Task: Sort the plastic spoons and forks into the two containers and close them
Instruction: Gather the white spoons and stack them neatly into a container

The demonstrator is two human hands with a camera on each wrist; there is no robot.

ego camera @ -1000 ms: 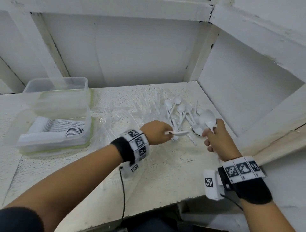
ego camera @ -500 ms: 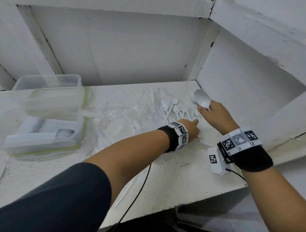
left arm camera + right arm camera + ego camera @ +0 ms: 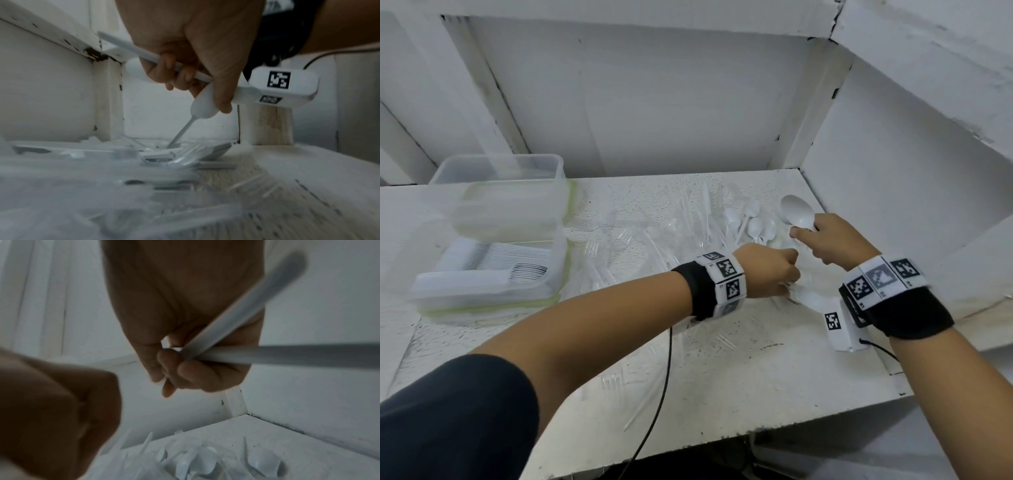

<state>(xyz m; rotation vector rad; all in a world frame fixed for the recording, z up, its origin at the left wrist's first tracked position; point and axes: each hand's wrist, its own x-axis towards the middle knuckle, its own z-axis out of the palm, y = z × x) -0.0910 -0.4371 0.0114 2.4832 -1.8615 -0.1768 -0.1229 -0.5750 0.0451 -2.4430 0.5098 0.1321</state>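
Observation:
My right hand [image 3: 811, 240] grips a bundle of white plastic spoons [image 3: 796, 210], bowls pointing up and away; in the right wrist view its fingers [image 3: 170, 369] curl round the handles [image 3: 267, 353]. Close on its left, my left hand [image 3: 789, 281] is curled round white spoons [image 3: 202, 105]; one sticks out toward my right wrist [image 3: 811, 299]. Loose white spoons [image 3: 753, 226] lie just beyond both hands. Clear forks [image 3: 626, 240] are scattered across the middle of the table. At the far left, a clear container [image 3: 544, 287] holds a row of white spoons, and a second clear container [image 3: 500, 192] sits above its far part.
The white table [image 3: 722, 394] ends in a front edge near me. A back wall and a right wall [image 3: 893, 171] close in the corner behind the spoon pile. A black cable [image 3: 664, 377] hangs from my left wrist over the table.
My left hand has moved right with its spoon, from the table's middle to right beside my right hand. The right hand raised its bundle a little, then stayed.

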